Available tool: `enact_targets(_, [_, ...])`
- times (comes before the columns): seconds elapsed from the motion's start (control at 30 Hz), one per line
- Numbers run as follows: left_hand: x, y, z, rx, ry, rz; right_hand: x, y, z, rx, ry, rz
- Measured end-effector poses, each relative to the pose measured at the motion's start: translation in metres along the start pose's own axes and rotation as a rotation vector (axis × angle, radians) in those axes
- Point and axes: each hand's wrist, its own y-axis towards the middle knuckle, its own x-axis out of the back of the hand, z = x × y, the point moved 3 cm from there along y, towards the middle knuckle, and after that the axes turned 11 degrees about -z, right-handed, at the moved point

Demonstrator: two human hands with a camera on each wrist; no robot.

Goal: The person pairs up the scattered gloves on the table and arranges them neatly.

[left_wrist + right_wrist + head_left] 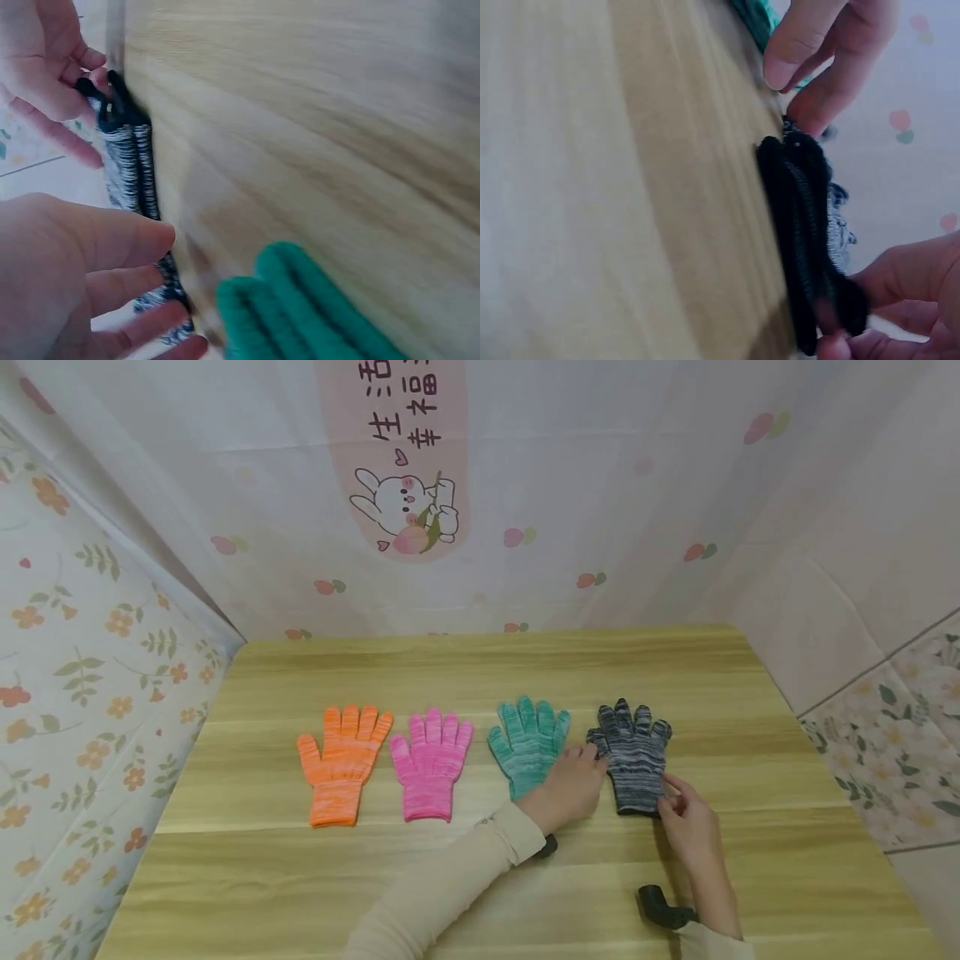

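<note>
A black-and-white knit glove (636, 760) lies on the wooden table, fingers pointing away, at the right of a row of gloves. My right hand (692, 827) pinches the right corner of its black-edged cuff. In the right wrist view, that cuff (799, 217) gapes slightly, with a fingertip at its opening. My left hand (573, 785) touches the glove's thumb side with extended fingers, which look spread in the left wrist view. A green knit glove (528, 739) lies just left of it, its cuff partly hidden by my left hand.
Further left lie a pink glove (429, 768) and an orange glove (341, 768), both flat. The wooden table (262, 885) meets a printed white curtain (562, 485) at the back. A black device (663, 910) sits at my right wrist.
</note>
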Motion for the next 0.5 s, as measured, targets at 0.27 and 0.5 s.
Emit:
enact_targets(0.27, [0.001, 0.0, -0.01, 0.024, 0.108, -0.067, 0.009, 0.014, 0.003, 0.022, -0.055, 0.073])
enact_targets(0.5, [-0.008, -0.005, -0.019, 0.057, 0.062, 0.004, 0.009, 0.034, 0.004, 0.033, -0.104, 0.144])
